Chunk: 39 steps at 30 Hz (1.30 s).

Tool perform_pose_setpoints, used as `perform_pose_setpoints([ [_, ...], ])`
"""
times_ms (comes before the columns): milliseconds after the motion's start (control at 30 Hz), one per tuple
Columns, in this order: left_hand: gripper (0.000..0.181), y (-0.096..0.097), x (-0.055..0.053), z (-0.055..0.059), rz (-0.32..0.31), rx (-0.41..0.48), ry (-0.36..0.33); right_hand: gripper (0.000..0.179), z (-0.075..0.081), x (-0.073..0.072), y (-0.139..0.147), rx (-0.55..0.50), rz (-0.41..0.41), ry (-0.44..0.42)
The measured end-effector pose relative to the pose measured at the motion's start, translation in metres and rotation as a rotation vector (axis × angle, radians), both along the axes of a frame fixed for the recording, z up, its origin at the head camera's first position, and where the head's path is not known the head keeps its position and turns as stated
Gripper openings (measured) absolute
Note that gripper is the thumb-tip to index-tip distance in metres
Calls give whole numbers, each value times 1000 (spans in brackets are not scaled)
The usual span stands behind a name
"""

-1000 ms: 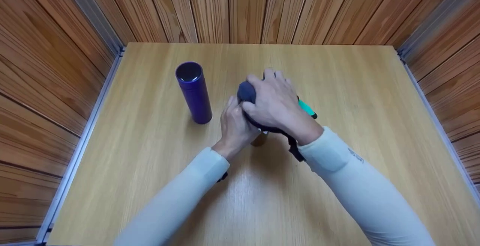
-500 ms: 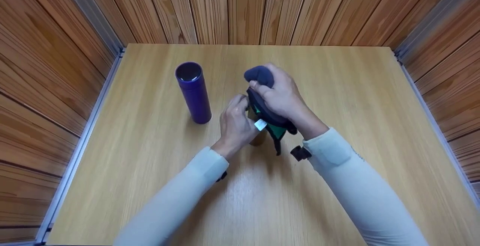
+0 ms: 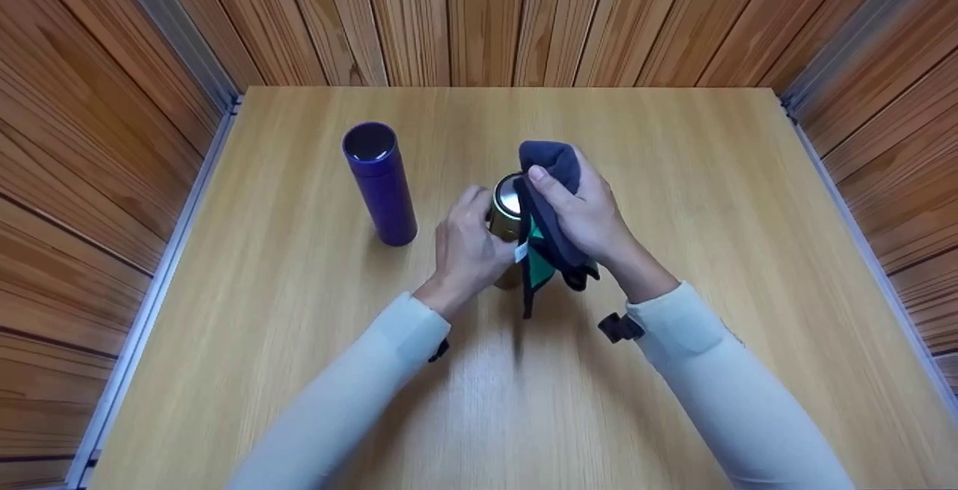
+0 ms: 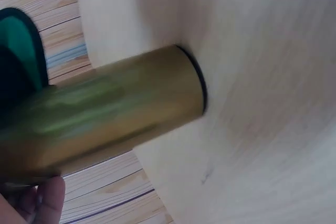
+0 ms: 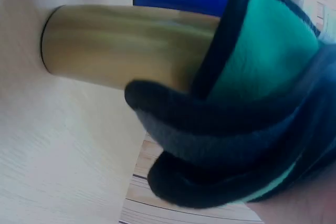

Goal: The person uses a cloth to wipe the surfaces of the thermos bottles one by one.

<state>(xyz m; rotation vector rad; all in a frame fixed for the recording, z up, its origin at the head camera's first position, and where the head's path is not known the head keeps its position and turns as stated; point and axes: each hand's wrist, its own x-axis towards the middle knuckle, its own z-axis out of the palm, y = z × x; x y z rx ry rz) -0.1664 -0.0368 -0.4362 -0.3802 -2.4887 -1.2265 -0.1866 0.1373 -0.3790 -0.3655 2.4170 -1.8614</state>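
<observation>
My left hand (image 3: 468, 243) grips a gold thermos flask (image 3: 504, 227) near its top. The flask stands upright on the table, its silvery round top partly showing; fingers (image 4: 51, 200) curl at its upper end in the left wrist view. Just to the right, my right hand (image 3: 599, 213) pinches a folded cloth (image 3: 550, 157), thumb on the near face. Navy on one side and green on the other, the cloth has black edging and a small white tag (image 3: 521, 252). Its loose corners hang beside the flask and overlap its upper part in the right wrist view (image 5: 262, 51).
A purple thermos flask (image 3: 388, 194) with a dark, shiny top stands upright to the left of my hands. Wood-plank walls (image 3: 479, 19) enclose the wooden table (image 3: 299, 325) at the back and both sides, with metal rails along its side edges.
My right hand has drawn the cloth off the top of the gold flask and moved to the right, uncovering the flask's silvery top. My left hand has kept its grip low beside it.
</observation>
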Motion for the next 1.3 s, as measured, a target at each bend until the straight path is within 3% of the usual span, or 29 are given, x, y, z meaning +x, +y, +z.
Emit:
perform_pose_setpoints([
  [200,57,-6,6,3,0,45,5,51,-4,2,4,-21,46,-85],
  [433,61,-13,10,8,-12,258,-71,50,-12,3,4,20,59,-51],
  [733,58,-24,12,18,0,541,-3,54,-25,3,12,177,27,-12],
  [1000,50,-32,10,14,19,630,17,57,-34,4,22,220,8,6],
  [1167,43,-36,9,14,28,702,14,51,-43,1,29,153,-37,2],
  [1300,39,-37,9,14,24,794,0,43,-50,-2,30,-16,-77,-20],
])
